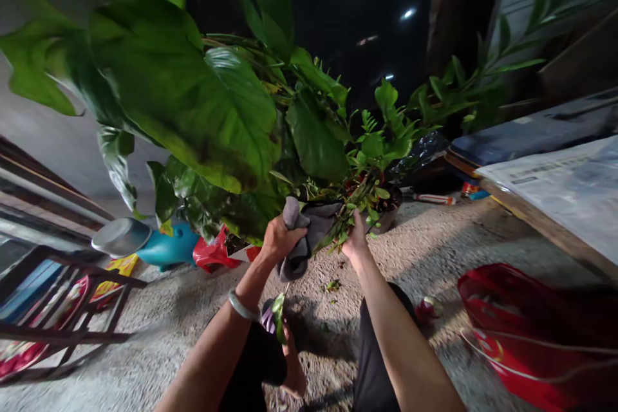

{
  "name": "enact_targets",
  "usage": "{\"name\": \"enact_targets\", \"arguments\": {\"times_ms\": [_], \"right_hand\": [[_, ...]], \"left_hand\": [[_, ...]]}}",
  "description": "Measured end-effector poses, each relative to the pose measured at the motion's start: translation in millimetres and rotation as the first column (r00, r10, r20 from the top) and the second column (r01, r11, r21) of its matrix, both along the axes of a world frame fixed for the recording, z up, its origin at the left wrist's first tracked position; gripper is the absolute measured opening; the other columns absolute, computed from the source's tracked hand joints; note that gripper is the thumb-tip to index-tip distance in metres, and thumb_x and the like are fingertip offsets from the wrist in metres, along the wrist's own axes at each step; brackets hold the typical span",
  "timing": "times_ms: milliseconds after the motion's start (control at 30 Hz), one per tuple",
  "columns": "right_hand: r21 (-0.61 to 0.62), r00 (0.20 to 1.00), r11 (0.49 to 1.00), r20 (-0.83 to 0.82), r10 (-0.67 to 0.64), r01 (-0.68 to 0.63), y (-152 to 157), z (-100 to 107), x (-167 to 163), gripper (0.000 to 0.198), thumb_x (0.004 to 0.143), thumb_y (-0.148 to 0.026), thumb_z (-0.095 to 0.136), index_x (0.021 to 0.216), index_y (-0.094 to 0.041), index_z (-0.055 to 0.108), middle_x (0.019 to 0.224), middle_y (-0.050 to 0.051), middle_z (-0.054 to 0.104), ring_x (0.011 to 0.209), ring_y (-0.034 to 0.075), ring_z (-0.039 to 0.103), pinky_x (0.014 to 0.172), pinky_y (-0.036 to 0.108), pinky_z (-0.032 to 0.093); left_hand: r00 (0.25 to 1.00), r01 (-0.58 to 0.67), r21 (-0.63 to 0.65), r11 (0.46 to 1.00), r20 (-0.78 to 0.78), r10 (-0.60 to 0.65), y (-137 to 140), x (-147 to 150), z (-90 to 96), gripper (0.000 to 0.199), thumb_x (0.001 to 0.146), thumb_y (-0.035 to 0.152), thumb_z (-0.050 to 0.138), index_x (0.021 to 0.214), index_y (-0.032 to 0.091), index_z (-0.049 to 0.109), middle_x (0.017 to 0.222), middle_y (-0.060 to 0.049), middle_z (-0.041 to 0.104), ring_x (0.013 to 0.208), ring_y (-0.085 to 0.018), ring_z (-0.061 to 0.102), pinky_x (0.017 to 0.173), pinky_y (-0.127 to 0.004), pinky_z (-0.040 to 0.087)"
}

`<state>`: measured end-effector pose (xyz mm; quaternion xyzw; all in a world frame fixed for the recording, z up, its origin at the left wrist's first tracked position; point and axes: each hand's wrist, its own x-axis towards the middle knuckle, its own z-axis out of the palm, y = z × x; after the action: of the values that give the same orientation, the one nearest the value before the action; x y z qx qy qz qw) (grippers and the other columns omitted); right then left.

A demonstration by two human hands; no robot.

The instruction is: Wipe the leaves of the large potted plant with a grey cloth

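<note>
My left hand [280, 237], below a light bangle, is closed around a bunched grey cloth [295, 251]. Part of the cloth spreads rightward against a pot whose sides are mostly hidden. At the right, my right hand [356, 238] is closed at the small-leaved plant [371, 190], its fingers partly covered by stems and leaves. Large glossy green leaves [193, 96] of another plant hang over and to the left of my hands. Leaf scraps [333, 285] lie on the rough floor beneath.
On the left are a teal animal-shaped object [167, 246], a red object [212, 251] and a dark wooden chair [72, 309]. A red bag [526, 328] stands at right, under a table [545, 222] edge. A red-and-white object [434, 199] lies on the floor.
</note>
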<state>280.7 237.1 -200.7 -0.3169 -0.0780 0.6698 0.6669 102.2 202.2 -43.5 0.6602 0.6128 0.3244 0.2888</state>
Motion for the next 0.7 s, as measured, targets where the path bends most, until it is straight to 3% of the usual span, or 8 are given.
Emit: {"name": "enact_targets", "arguments": {"times_ms": [100, 233, 467, 600, 700], "right_hand": [[0.002, 1.000, 1.000, -0.018, -0.006, 0.006, 2.7, 2.2, -4.0, 0.051, 0.080, -0.081, 0.070, 0.082, -0.030, 0.068, 0.062, 0.000, 0.073, 0.072, 0.028, 0.079, 0.058, 0.038, 0.065], [-0.020, 0.999, 1.000, -0.039, -0.002, 0.001, 12.1, 0.8, -17.2, 0.043, 0.080, -0.074, 0.074, 0.081, -0.031, 0.068, 0.062, -0.001, 0.074, 0.075, 0.027, 0.080, 0.063, 0.039, 0.067], [0.004, 0.996, 1.000, -0.084, 0.012, -0.011, 27.8, 3.7, -38.7, 0.044, 0.075, -0.071, 0.079, 0.084, -0.030, 0.068, 0.066, 0.000, 0.077, 0.077, 0.029, 0.081, 0.068, 0.043, 0.068], [0.054, 0.994, 0.998, -0.113, -0.010, 0.016, 27.9, 12.7, -36.1, 0.041, 0.078, -0.070, 0.075, 0.086, -0.030, 0.071, 0.073, 0.000, 0.080, 0.084, 0.030, 0.081, 0.072, 0.046, 0.068], [0.069, 0.995, 0.997, -0.099, -0.019, 0.026, 18.5, 15.5, -22.1, 0.032, 0.079, -0.060, 0.079, 0.093, -0.031, 0.075, 0.076, 0.001, 0.081, 0.085, 0.030, 0.081, 0.073, 0.047, 0.069]], "left_hand": [[0.994, -0.020, -0.128, 0.992, 0.104, 0.033, -6.6, -9.0, -10.7, 0.023, 0.066, 0.032, 0.081, 0.085, 0.019, 0.084, 0.083, -0.005, 0.083, 0.084, -0.027, 0.079, 0.076, -0.034, 0.063], [0.983, -0.044, -0.133, 0.990, 0.171, 0.066, -21.3, -27.3, -9.9, 0.029, 0.065, 0.040, 0.083, 0.086, 0.020, 0.084, 0.084, -0.004, 0.083, 0.086, -0.028, 0.080, 0.076, -0.033, 0.063], [0.857, -0.272, -0.251, 0.929, 0.375, 0.353, -38.4, -45.2, 24.3, 0.040, 0.055, 0.044, 0.088, 0.085, 0.019, 0.082, 0.082, -0.006, 0.084, 0.078, -0.029, 0.080, 0.073, -0.039, 0.068], [0.849, -0.258, -0.305, 0.917, 0.381, 0.366, -39.7, -36.1, 30.0, 0.039, 0.056, 0.042, 0.086, 0.088, 0.020, 0.081, 0.083, -0.005, 0.084, 0.079, -0.029, 0.081, 0.075, -0.041, 0.069], [0.878, -0.172, -0.320, 0.931, 0.379, 0.293, -41.1, -27.7, 23.1, 0.034, 0.067, 0.047, 0.081, 0.091, 0.022, 0.080, 0.078, -0.006, 0.082, 0.079, -0.030, 0.081, 0.075, -0.043, 0.069]]}}
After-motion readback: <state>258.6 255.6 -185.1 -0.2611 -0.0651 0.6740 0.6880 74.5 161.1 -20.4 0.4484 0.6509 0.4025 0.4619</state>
